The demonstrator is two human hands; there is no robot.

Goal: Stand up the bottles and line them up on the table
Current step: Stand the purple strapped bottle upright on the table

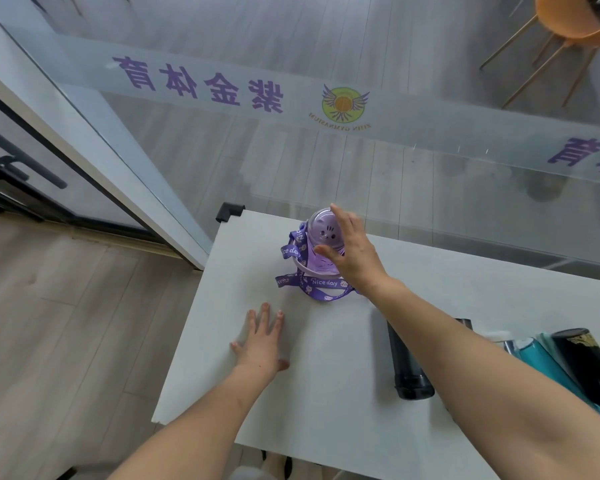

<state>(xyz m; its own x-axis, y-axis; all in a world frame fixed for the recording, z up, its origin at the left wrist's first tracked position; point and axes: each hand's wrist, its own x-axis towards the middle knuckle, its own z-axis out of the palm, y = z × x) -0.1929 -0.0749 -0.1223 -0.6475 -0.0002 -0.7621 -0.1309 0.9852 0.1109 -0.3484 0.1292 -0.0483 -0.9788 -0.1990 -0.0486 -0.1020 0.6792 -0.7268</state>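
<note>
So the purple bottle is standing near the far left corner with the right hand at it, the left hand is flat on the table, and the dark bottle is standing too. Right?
Not quite. In the head view the dark bottle lies on its side, not standing. The rest holds: the purple bottle stands near the far left corner, the right hand is at it, and the left hand rests flat on the table.

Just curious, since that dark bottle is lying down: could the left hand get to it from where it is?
Probably yes. The left hand rests flat on the table, with bare tabletop between it and the dark bottle; only the right forearm crosses above the bottle's far end.
</note>
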